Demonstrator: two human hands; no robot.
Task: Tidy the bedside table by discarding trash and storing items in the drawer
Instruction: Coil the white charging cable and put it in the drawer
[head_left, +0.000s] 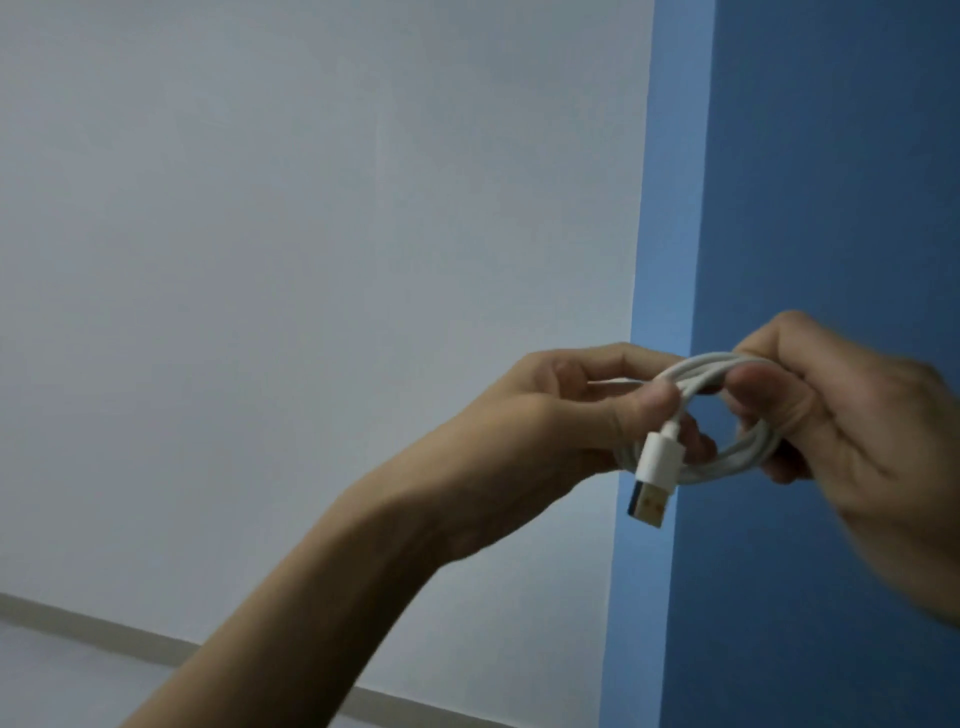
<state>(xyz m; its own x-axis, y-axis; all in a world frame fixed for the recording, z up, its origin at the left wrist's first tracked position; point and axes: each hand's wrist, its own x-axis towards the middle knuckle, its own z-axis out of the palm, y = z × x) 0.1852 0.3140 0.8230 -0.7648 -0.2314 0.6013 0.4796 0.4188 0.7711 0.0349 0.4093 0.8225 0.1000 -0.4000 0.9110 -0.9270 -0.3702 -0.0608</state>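
A white charging cable (727, 457) is wound into a small coil and held up in front of the wall. My left hand (566, 415) pinches the coil's left side, thumb on top. From that grip the cable's USB plug (655, 467) hangs downward. My right hand (852, 415) grips the coil's right side, with its fingers curled through the loop. The bedside table and its drawer are out of view.
A pale grey wall (311, 260) fills the left and centre. A blue wall section (831, 156) runs down the right. A light skirting board (130, 636) and a strip of floor show at the bottom left.
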